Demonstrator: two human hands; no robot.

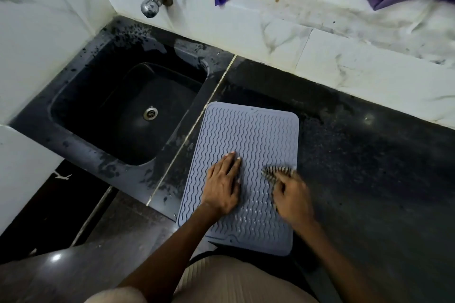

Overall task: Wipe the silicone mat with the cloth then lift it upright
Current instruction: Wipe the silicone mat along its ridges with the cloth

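From the head camera, the pale blue-grey rectangular silicone mat with wavy ridges [248,155] lies flat on the black speckled stone counter [369,167], just right of the black sink basin [128,110]. Its long axis runs away from the person, tilted a little to the right at the far end, and its near edge overhangs the counter front.

The left hand [222,184] rests palm down on the mat's middle, fingers straight and together, pointing up the long axis; it pins the mat and grips nothing. The right hand [291,198] sits over the mat's right edge, fingers curled round a bunched striped dark-and-light cloth [273,172] that sticks out ahead of the knuckles toward the far end. This hand is blurred, so how tightly it holds the cloth is hard to say, though a grip seems likely.

The unwiped stretch lies ahead of the cloth, toward the wall, so the stroke probably runs along the long axis. For the lift, the left hand is nearer the mat's centre, the right nearer its edge.
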